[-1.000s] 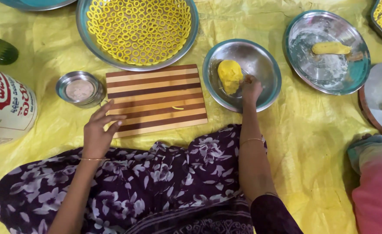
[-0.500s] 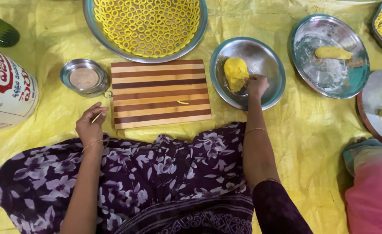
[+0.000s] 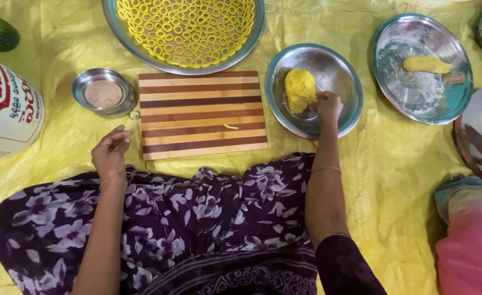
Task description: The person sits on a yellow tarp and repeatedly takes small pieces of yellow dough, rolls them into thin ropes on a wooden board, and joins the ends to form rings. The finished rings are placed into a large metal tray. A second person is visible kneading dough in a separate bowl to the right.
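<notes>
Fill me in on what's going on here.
A person sits on a yellow sheet behind a striped wooden board. Their right hand reaches into a steel bowl and pinches at a lump of yellow dough. Their left hand hovers loosely curled beside the board, near a small steel cup; whether it holds anything is unclear. A small dough scrap lies on the board. A big tray of yellow dough rings sits beyond it.

Yellow sheet [image 3: 399, 180]: striped board [image 3: 201, 113], steel plates [image 3: 339, 82].
</notes>
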